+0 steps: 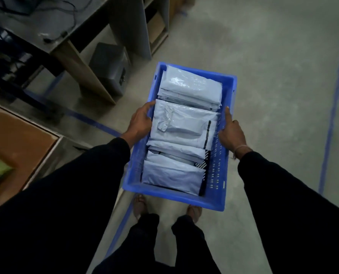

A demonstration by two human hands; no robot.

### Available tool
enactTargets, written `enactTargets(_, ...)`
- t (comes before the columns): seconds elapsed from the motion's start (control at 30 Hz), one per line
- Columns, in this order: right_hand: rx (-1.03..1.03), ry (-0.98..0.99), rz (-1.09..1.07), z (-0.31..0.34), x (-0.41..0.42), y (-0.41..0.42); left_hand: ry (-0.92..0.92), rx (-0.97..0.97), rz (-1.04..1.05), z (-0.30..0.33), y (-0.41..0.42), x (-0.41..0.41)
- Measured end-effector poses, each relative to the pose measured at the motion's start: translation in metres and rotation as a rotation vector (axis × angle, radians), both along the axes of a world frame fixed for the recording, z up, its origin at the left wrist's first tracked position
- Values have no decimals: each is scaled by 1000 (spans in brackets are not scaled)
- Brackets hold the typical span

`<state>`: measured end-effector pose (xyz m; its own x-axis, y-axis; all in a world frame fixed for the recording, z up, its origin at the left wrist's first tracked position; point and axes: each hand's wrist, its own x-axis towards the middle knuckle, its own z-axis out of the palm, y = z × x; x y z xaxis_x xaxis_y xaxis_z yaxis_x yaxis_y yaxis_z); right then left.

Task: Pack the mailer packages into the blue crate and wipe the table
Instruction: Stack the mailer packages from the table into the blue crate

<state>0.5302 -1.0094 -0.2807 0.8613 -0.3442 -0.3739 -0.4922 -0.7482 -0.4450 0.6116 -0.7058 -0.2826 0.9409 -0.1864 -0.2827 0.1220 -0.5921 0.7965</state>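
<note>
Hands [140, 121] [232, 133] grip perforated plastic crate [220, 202] of glossy mailers [184, 123]

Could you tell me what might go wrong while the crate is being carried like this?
1. The left hand and right hand grip only the blue crate at its side rims, so it could tip.
2. The packages are stacked near rim height and could slide out.

mailer packages [182, 123] stacked in crate [172, 196], hands on its left and right rims, table [66, 46] far left
</note>
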Motion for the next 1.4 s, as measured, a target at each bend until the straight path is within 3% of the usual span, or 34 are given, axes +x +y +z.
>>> enactTargets(0.4, 178, 117, -147, -181, -77, -9, 144, 51, -226, -197, 0, -24)
enactTargets(1.0, 304, 233, -258, -476, -90, -30, 279, 161, -335, -473, -50, -28)
enactTargets(1.4, 296, 243, -288, -558, -87, -30, 307, 192, -294, -564, -54, -30)
